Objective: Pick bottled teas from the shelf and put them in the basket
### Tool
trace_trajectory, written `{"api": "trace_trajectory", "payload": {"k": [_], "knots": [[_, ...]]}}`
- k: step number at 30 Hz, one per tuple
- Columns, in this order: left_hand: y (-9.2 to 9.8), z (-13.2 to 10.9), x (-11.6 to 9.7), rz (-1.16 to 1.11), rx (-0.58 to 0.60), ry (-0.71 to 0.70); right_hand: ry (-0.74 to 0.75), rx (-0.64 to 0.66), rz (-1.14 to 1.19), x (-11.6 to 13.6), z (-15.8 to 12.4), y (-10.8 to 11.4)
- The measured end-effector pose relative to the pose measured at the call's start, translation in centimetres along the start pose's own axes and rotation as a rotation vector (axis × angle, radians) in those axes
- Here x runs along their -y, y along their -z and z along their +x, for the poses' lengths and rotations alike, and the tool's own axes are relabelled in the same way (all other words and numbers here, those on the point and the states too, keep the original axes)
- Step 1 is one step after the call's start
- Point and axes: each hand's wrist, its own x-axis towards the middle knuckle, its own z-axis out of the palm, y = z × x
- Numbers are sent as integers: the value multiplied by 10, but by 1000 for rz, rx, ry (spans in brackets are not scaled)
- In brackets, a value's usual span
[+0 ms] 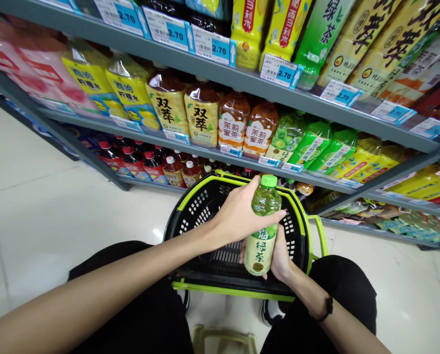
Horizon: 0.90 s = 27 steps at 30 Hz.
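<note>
A green tea bottle (261, 241) with a bright green cap and a pale label stands almost upright above the black shopping basket (183, 201). My left hand (240, 211) grips its upper part from the left, thumb across the front. Lower down, my right hand (281, 253) wraps round the bottle from behind and the right; most of its fingers are hidden by the bottle. The basket has lime-green trim and sits between my knees, its slotted floor partly covered by my hands.
Drink shelves (205, 59) run across the front, with jasmine tea bottles (233, 123), green tea packs (310, 142) and red-capped bottles (151, 167) low down. The basket's lime handle (319, 236) sticks out right. A small stool (223, 339) shows at the bottom; pale floor tiles (39, 196) lie left.
</note>
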Motion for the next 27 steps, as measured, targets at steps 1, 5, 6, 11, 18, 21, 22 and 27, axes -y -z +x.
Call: {"api": "trace_trajectory", "payload": {"k": [1,5,6,11,18,21,22,27], "knots": [[0,0,0,4,-3,-2,5,4,1,-1,0,1],[0,0,0,-8,6,-1,19,32,17,-4,2,4],[0,0,-1,-9,9,3,23,38,22,-4,2,4],[0,0,0,-9,4,1,15,25,19,-2,1,2],[0,-1,-1,-18,1,-17,29,43,30,-5,2,3],[2,1,1,-24,13,-8,25,36,48,-3,2,3],[3,3,3,-27,20,10,19,39,66,-2,1,2],[10,22,30,-146,-34,198,-22,220,213,12,-2,3]]}}
